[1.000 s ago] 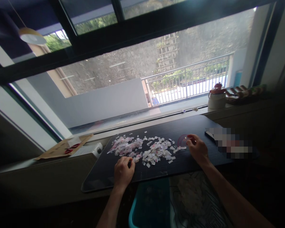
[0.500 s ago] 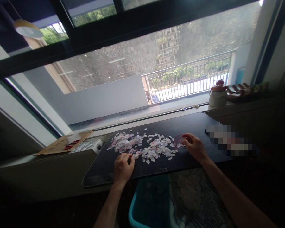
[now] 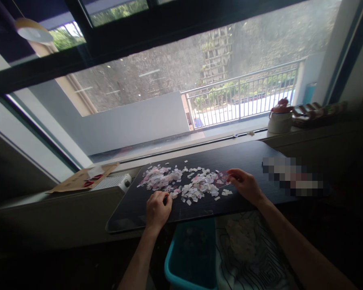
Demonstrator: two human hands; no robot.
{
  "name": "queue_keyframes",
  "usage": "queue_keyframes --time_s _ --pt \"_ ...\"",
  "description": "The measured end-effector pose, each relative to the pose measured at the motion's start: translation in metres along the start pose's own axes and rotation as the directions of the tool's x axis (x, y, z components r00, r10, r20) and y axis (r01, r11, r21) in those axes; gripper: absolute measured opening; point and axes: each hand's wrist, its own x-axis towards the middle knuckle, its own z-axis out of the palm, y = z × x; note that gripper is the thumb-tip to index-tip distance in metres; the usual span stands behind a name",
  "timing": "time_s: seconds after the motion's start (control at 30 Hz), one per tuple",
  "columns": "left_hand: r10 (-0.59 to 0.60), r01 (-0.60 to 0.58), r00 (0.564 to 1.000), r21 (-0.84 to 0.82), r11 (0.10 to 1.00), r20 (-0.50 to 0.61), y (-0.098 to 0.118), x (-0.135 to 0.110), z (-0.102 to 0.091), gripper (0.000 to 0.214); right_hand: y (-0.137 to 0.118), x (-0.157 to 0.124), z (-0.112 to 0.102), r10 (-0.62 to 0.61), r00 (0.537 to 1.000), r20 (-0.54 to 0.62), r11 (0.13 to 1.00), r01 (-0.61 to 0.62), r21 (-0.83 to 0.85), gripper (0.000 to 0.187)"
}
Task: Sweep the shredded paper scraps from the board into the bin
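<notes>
A heap of small white and pink paper scraps (image 3: 187,183) lies spread across a black board (image 3: 133,213) in front of the window. My left hand (image 3: 157,209) rests curled at the heap's near left edge, fingers closed on something I cannot make out. My right hand (image 3: 245,186) is at the heap's right end, fingers pinched on a thin pink see-through plastic piece (image 3: 224,177) that touches the scraps. Most of that piece is hidden among the paper.
A teal bin (image 3: 181,278) stands below the board's near edge, beside a patterned cloth (image 3: 248,249). On the sill sit a white jar with a red lid (image 3: 280,119) at right, and a brown envelope (image 3: 78,181) and a white device (image 3: 115,182) at left.
My right hand has slid left with the pink plastic piece, pushing the right end of the scraps inward. The left hand stays put. The view has tilted slightly.
</notes>
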Motion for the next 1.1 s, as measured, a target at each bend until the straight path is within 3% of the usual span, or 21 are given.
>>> queue_keyframes --time_s 0.1,0.3,0.53,0.7,0.87,1.03,1.1 --pt "-0.001 0.001 1.0 -0.002 1.0 0.002 0.0 0.0 0.0 0.019 -0.004 -0.002 0.001 -0.014 0.998 0.065 1.0 0.013 0.025 0.021" --pt "-0.001 0.001 1.0 -0.003 1.0 0.0 0.0 0.001 0.0 0.019 0.0 -0.001 0.002 -0.016 0.998 0.055 0.999 0.013 0.051 0.024" --pt "0.005 -0.005 1.0 -0.005 1.0 -0.001 -0.001 0.001 0.001 0.019 0.007 0.002 0.0 0.042 0.997 -0.06 0.999 -0.042 -0.003 0.021" --pt "0.01 -0.01 1.0 -0.004 1.0 0.0 -0.002 0.001 0.002 0.02 0.006 0.002 0.002 0.025 1.0 0.006 0.999 -0.025 0.028 0.024" --pt "0.012 -0.012 1.0 -0.002 1.0 -0.002 -0.002 0.0 0.002 0.02 0.003 0.002 0.001 0.043 0.998 -0.035 0.999 -0.042 0.029 0.022" --pt "0.009 -0.009 1.0 0.001 1.0 -0.002 -0.002 0.0 0.002 0.02 -0.005 -0.002 0.001 0.025 0.997 0.075 0.998 -0.029 0.058 0.026" --pt "0.01 -0.01 1.0 0.001 1.0 0.001 -0.002 0.001 0.002 0.02 -0.006 -0.002 0.001 0.049 0.998 0.038 0.998 -0.05 0.033 0.023"
